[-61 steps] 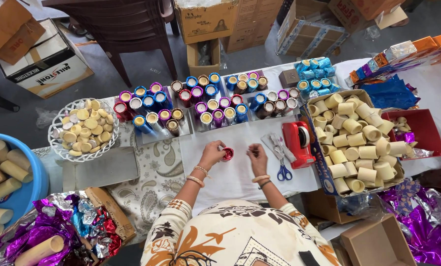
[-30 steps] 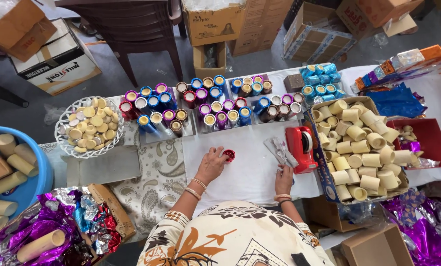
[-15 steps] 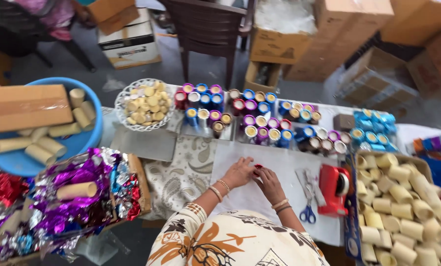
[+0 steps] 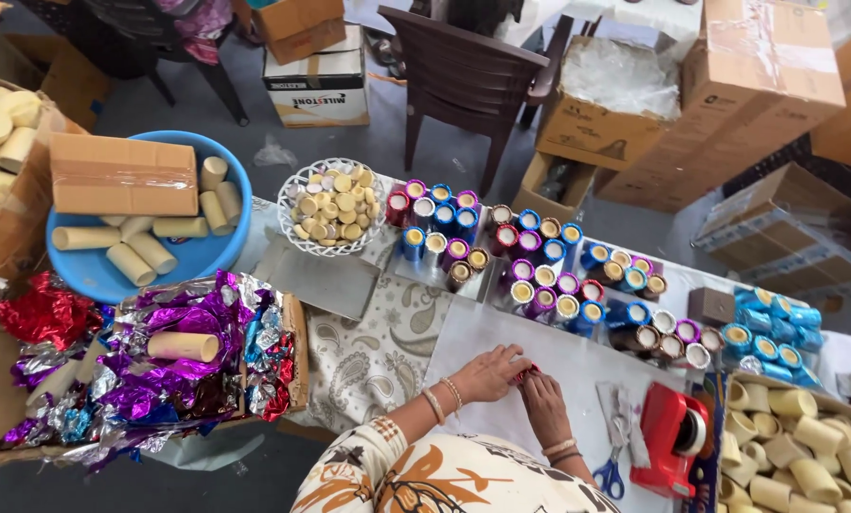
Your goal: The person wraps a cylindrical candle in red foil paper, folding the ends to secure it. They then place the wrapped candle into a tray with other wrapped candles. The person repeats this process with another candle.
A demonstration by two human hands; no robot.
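Note:
My left hand (image 4: 490,371) and my right hand (image 4: 545,405) meet over a white sheet (image 4: 577,366) on the table, both pinching a small red foil-covered piece (image 4: 528,371) between the fingertips. Just beyond my hands stand rows of short tubes wrapped in shiny foil (image 4: 539,271), blue, purple, red and silver, upright with open tops. To the right of my right hand lie scissors with blue handles (image 4: 613,465) and a red tape dispenser (image 4: 674,450).
A box of plain cardboard tubes (image 4: 801,446) sits at the right. A white basket of round discs (image 4: 335,207), a blue tub (image 4: 93,275) with tubes and a brown box, and a tray of crumpled coloured foil (image 4: 150,366) lie to the left. Cartons and a brown chair (image 4: 468,81) stand behind.
The view has swung left and tilted. My right hand went to the right toward the scissors, then came back to join my left hand on the red piece.

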